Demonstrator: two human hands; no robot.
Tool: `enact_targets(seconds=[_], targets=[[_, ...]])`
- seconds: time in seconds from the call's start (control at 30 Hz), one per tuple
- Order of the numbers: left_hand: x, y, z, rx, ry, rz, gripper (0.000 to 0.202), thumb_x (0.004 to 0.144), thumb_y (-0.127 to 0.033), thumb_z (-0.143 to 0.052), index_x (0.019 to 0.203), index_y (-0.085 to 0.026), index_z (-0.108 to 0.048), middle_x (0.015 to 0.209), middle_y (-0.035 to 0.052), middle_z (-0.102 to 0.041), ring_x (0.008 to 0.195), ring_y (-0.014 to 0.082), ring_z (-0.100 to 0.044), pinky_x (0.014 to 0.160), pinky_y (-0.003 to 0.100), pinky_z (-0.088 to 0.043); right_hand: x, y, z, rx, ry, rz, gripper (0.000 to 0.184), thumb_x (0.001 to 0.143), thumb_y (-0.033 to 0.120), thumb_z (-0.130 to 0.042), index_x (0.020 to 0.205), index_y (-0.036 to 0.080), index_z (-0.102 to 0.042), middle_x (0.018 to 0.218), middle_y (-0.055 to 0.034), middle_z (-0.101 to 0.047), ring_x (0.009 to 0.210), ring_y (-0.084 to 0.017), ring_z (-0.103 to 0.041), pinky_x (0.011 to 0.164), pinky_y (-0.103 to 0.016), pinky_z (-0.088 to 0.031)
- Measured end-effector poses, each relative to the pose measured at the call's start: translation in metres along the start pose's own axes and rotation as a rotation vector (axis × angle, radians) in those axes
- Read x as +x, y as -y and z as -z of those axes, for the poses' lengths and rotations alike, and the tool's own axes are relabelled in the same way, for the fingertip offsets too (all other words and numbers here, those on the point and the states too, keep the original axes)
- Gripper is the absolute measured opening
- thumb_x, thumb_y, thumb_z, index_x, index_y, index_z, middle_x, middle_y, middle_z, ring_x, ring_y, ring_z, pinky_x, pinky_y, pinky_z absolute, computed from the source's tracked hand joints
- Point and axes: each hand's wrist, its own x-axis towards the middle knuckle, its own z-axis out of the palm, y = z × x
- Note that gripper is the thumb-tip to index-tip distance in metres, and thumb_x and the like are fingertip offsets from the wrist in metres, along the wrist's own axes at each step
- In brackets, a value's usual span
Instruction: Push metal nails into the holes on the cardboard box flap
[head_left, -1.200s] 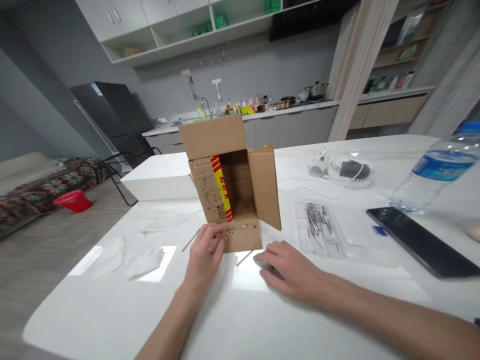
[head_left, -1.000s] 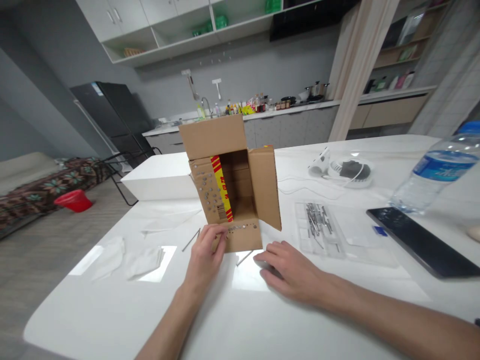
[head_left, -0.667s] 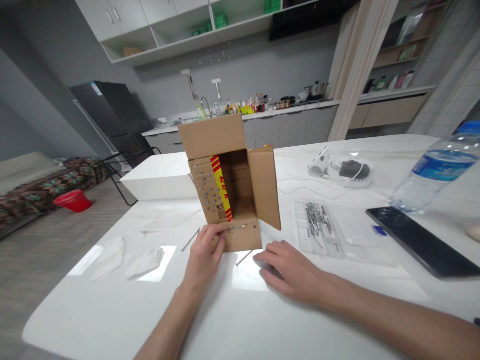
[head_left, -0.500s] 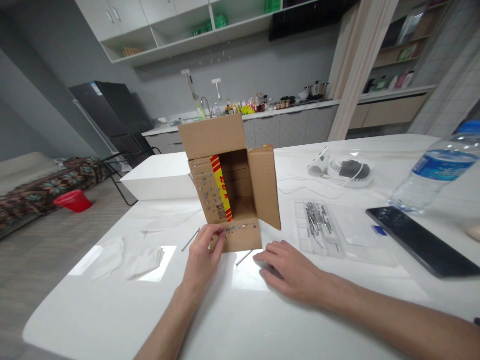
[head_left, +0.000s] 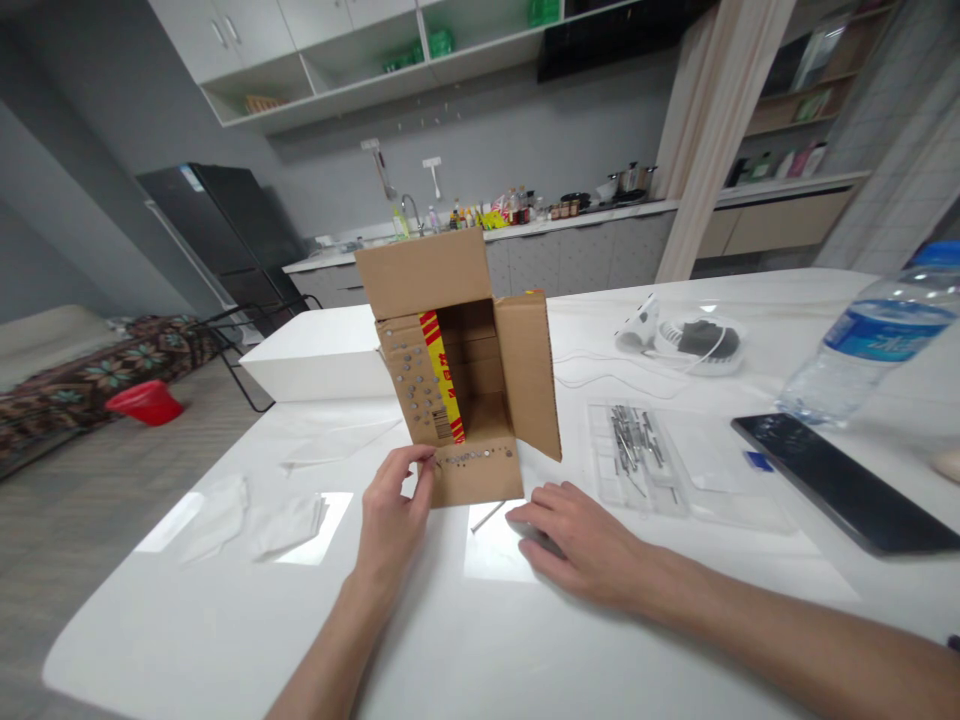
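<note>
An open cardboard box [head_left: 517, 370] with a red and yellow strip stands on its side on the white table [head_left: 480, 640]. Rows of small metal nail heads dot its left flap and its lower flap [head_left: 480, 478]. My left hand [head_left: 391, 515] is at the lower flap's left edge, thumb and forefinger pinched together; what they pinch is too small to see. My right hand [head_left: 581, 540] lies flat on the table just right of the box, fingers stretched, holding nothing. A loose nail [head_left: 488, 515] lies between my hands.
A clear plastic tray [head_left: 675, 465] with several nails lies to the right of the box. Beyond it are a black tablet [head_left: 840, 485], a water bottle [head_left: 870, 345] and a white charger with cable [head_left: 690, 340]. Crumpled tissues [head_left: 255, 520] lie on the left.
My left hand has drawn back a little to the left, from over the lower flap's corner to its left edge, still pinched. The right hand and box have not moved.
</note>
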Motion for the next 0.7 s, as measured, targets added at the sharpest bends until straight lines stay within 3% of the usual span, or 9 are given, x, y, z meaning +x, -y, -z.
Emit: enact_targets(seconds=[0.7], targets=[[0.0026, 0.0093, 0.0036, -0.035, -0.052, 0.100, 0.014, 0.091, -0.030, -0.060, 0.098, -0.021, -0.069, 0.095, 0.0034, -0.073, 0.079, 0.0158, -0.064, 0.061, 0.026, -0.052, -0.0002, -0.0002, 0.0000, 0.013, 0.003, 0.000, 0.018, 0.095, 0.019, -0.053, 0.108, 0.019, -0.065, 0.091, -0.0053, -0.063, 0.086, -0.021, -0.055, 0.080, -0.036, -0.037]])
